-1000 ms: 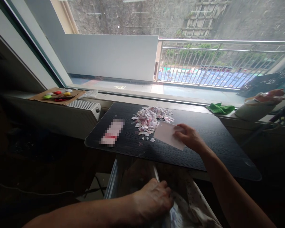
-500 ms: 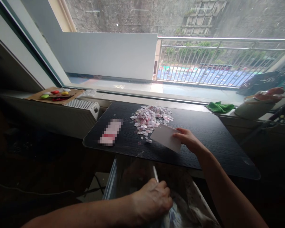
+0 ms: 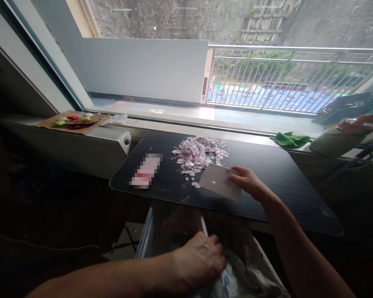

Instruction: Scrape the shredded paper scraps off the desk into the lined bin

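Observation:
My right hand (image 3: 250, 182) pinches a white plastic scraper (image 3: 219, 180) between thumb and fingers, tilted just above the dark table. Beside the scraper's left end lies a heap of small pale pink and white paper scraps (image 3: 197, 153), with a few loose bits at its near side. Below the table edge, my left hand (image 3: 202, 254) is closed round the rim of a clear plastic box (image 3: 149, 227). Some paper pieces (image 3: 228, 279) show inside the box, partly hidden by that hand.
A blurred-out pink strip (image 3: 146, 170) lies on the left of the black table (image 3: 261, 165). A radiator (image 3: 108, 138) and a cardboard sheet with coloured items (image 3: 46, 121) are farther left. On the sill are a green cloth (image 3: 289, 140) and a pale container (image 3: 329, 140).
The scraper has turned slightly and shifted a little right, apart from the loose scraps by the table's near side. My left hand keeps its hold on the box rim.

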Motion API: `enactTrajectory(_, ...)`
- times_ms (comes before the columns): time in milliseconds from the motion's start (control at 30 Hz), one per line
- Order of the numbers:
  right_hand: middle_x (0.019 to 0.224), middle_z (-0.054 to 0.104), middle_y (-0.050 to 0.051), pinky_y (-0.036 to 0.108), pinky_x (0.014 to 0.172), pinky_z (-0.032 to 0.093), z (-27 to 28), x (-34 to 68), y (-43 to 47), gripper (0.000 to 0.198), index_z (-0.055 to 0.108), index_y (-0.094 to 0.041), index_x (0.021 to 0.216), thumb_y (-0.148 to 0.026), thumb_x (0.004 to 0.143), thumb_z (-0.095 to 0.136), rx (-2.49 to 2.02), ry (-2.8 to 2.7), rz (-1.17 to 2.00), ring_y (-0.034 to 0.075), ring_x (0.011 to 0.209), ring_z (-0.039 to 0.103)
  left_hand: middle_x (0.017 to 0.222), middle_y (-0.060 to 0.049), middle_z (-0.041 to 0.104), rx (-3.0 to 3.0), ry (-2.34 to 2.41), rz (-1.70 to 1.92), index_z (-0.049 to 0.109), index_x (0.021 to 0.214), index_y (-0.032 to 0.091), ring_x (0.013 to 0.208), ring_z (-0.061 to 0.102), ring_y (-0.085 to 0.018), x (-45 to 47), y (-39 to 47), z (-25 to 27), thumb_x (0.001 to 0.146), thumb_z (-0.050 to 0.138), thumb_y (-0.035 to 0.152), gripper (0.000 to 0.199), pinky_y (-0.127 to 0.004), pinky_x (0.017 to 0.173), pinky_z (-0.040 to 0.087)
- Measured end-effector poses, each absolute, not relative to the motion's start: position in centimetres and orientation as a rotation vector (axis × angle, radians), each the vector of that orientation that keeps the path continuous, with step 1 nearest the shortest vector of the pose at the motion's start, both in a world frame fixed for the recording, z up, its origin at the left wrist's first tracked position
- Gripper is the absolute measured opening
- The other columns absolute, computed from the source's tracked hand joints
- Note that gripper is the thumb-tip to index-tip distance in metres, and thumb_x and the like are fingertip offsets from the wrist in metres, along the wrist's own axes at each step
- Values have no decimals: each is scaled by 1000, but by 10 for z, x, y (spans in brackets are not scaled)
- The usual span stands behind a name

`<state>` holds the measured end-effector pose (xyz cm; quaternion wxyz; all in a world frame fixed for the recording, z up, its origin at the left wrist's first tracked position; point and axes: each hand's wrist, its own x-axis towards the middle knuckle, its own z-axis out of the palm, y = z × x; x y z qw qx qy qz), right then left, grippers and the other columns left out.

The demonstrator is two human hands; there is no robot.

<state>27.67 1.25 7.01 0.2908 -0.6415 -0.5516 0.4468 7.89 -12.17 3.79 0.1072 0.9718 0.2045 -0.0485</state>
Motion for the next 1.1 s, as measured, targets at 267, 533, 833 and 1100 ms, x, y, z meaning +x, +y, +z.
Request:
enactTrajectory(267, 72, 68, 4, 23, 50, 44, 83, 277, 8, 31, 67, -15, 94, -19, 66, 56, -1827, -1562, 1033, 15, 58, 59, 83, -5, 61, 2844, 595, -154, 60, 81, 15, 78, 52, -21, 79, -120, 43, 88, 58, 14, 8, -34, 54, 32)
enactTrajectory(533, 72, 67, 5, 26, 51, 43, 96, 282, 0, 31, 67, -15, 94, -19, 66, 54, -1898, -1676, 921, 17, 58, 57, 83, -4, 59, 2880, 598, -58, 59, 84, 16, 81, 52, -21, 77, -124, 29, 89, 58, 14, 5, -34, 60, 33)
enactTrajectory(833, 77, 69, 5, 28, 54, 43, 94, 286, -2, 29, 68, -17, 93, -21, 68, 55, -1896, -1705, 792, 18, 61, 58, 83, -3, 59, 2840, 591, -87, 59, 82, 16, 83, 52, -21, 77, -123, 32, 88, 58, 13, 6, -35, 62, 34)
enactTrajectory(1100, 83, 69, 6, 25, 56, 45, 82, 269, 6, 33, 66, -17, 101, -25, 70, 55, -1765, -1663, 785, 18, 68, 60, 83, -5, 60, 2869, 586, -90, 59, 84, 15, 81, 53, -20, 78, -123, 30, 88, 58, 14, 5, -31, 60, 33)
